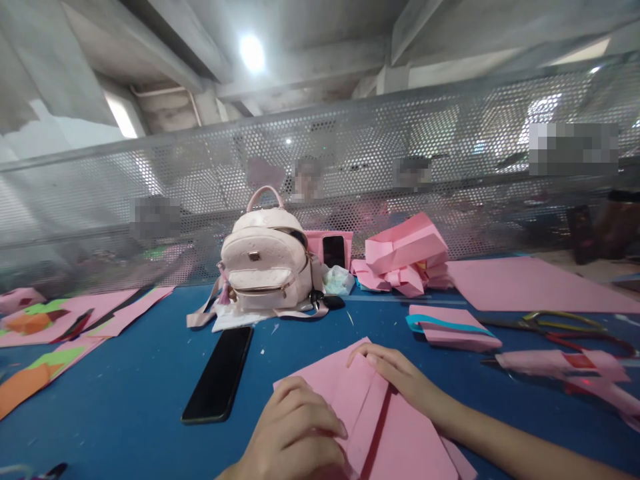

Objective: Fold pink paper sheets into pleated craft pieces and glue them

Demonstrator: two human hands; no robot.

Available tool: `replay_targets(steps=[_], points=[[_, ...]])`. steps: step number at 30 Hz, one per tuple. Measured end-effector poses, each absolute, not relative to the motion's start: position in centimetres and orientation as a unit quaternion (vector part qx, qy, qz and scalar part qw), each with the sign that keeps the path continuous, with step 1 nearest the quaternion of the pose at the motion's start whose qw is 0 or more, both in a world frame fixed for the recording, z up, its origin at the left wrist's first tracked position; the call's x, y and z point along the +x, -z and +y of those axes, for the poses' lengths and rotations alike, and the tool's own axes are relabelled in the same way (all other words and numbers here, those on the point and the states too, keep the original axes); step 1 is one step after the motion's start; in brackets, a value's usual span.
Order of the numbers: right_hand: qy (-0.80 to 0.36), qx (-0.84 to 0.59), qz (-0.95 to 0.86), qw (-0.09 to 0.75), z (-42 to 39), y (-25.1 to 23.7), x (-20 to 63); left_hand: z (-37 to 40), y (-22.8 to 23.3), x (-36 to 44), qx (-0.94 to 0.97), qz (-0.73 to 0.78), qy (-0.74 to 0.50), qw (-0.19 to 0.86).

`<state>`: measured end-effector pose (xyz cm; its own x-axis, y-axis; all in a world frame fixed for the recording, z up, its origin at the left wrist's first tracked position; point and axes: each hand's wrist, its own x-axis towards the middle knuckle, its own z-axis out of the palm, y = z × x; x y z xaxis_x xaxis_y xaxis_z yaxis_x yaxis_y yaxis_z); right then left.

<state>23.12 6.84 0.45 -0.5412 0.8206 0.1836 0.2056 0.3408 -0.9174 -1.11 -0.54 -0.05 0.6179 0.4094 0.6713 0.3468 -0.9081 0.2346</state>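
Pressing a fold into the pink paper [370, 413], both hands are lying flat (grips holding nothing): left hand [295, 433], right hand [395, 373]; sharpening that crease likely follows.

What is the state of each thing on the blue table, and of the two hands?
Pink paper sheet: partly folded, flat on the blue table.
Left hand: curled, pressing the sheet's left edge.
Right hand: fingers flat on the fold.
Black phone: screen dark, lying flat.
Pink backpack: upright, zipped.
Scissors: lying flat, untouched.
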Motion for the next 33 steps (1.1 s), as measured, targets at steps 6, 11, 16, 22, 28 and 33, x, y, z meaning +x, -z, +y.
replay_targets(steps=[6,11,16,22,28,33], points=[[-0.469,-0.33,-0.754,0.32,6.8,-0.6,23.1,-0.2,0.0,-0.9,0.886,0.199,-0.41,0.084],[-0.484,-0.299,-0.757,0.322,6.9,-0.3,23.2,0.0,-0.9,-0.4,0.883,0.192,-0.411,0.123],[-0.486,-0.292,-0.759,0.319,7.2,0.3,23.2,0.2,-1.2,-0.1,0.883,0.183,-0.418,0.108],[-0.488,-0.286,-0.762,0.314,7.3,0.3,23.2,0.3,-0.8,-0.1,0.885,0.158,-0.432,0.069],[-0.49,-0.286,-0.761,0.315,7.3,0.4,23.2,0.0,-0.9,-0.1,0.889,0.16,-0.424,0.072],[-0.506,-0.277,-0.754,0.314,7.3,0.6,23.2,-0.3,-1.1,-0.1,0.887,0.166,-0.426,0.069]])
